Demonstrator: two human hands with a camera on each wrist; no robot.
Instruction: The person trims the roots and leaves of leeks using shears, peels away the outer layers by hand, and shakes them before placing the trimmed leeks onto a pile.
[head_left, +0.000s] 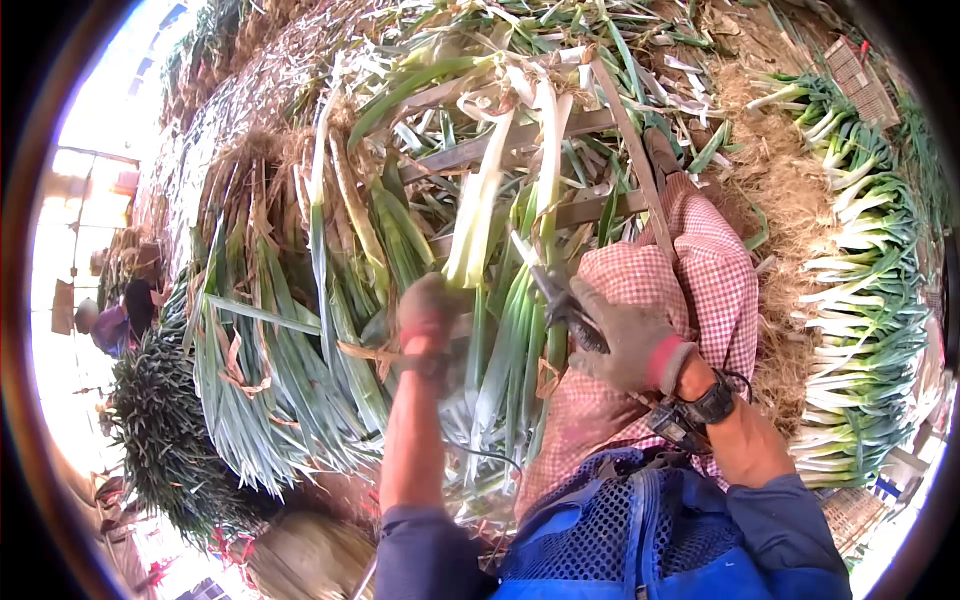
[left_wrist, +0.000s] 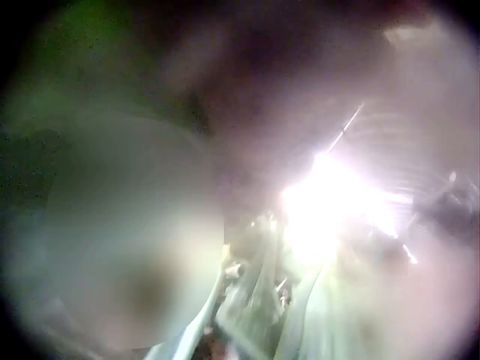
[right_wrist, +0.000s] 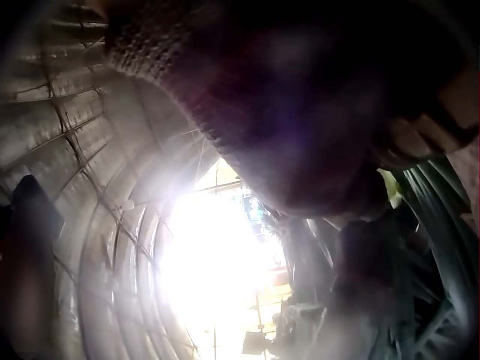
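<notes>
In the head view my gloved left hand (head_left: 428,312) grips a leek (head_left: 478,215), blurred, its pale stalk rising above the fist. My gloved right hand (head_left: 628,340) holds a black-handled knife (head_left: 572,318), with its narrow grey blade pointing up and left. Beside the blade another leek (head_left: 548,165) stands with its white end up and green leaves hanging down. Both wrist views are mostly glare and blur; green leaves (left_wrist: 255,311) show low in the left one, and the right one has the dark glove (right_wrist: 300,112) across its top.
Untrimmed leeks (head_left: 265,290) with brown root ends are heaped on the left. A wooden rail (head_left: 635,150) slants over leaf scraps near a checked cloth (head_left: 660,260) on the lap. At the right, cleaned leeks (head_left: 865,300) lie in a long row beside root trimmings (head_left: 785,200).
</notes>
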